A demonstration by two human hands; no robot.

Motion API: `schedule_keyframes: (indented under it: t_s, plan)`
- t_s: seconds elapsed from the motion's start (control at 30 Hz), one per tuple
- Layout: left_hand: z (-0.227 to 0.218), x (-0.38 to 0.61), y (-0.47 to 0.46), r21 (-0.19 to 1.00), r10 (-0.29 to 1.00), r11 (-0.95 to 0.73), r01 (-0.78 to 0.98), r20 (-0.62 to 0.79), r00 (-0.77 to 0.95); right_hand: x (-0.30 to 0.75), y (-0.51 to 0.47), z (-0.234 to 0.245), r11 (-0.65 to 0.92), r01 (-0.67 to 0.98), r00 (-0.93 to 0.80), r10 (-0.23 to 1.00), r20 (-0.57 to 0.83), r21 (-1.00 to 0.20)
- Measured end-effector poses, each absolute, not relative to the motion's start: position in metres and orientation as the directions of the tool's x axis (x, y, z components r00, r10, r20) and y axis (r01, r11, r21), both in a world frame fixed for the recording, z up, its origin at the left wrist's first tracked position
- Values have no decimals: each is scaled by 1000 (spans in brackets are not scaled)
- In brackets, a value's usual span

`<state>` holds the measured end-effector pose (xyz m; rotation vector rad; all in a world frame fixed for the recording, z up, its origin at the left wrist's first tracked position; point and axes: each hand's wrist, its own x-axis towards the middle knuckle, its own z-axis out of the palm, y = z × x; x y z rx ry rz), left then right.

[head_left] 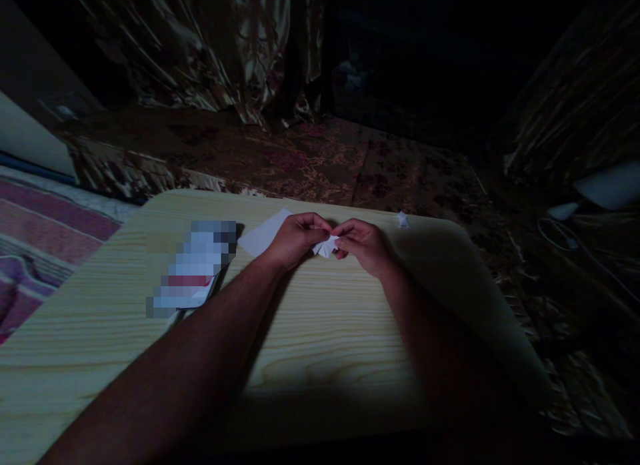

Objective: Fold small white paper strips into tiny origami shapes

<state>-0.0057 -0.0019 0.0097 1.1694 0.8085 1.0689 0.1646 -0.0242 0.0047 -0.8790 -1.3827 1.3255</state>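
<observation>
Between my two hands is a small piece of white folded paper (326,247) with several pleats fanning toward me. My left hand (299,237) pinches its left and upper side between thumb and fingers. On the other side, my right hand (363,242) grips the paper's right edge with its fingertips. Part of the paper is hidden behind the fingers. A flat white sheet of paper (265,232) lies on the table just left of my left hand, partly covered by it. Beyond my right hand sits a small white folded paper star (403,219) near the table's far edge.
The pale wooden table (330,331) has rounded far corners. A blurred-out phone-like object (193,268) lies on its left part. Behind stands a ledge with patterned dark cloth (320,158) and a curtain (240,51). A white lamp-like object with a cable (607,185) is at right, striped bedding (45,231) at left.
</observation>
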Motion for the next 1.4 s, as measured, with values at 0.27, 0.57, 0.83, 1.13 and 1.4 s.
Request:
schedule_keyframes:
  t_s: [0.27,0.57,0.83,1.13,1.4]
  plan:
    - [14,-8,-2,972,923,93,-215,-4,384,170,-22,2,107,-144,-331,932,150,-984]
    - [15,-10,-2,977,892,96,-191,0,451,172,-21,0,79,-167,-337,932,132,-983]
    - [16,-12,-2,988,867,79,-135,-1,499,172,-20,0,80,-159,-320,939,128,-984]
    - [18,-11,-1,993,856,46,-106,15,516,174,-19,-1,103,-133,-329,934,142,-986]
    - [19,-10,-2,992,838,56,-112,14,546,174,-19,0,116,-136,-334,929,156,-984]
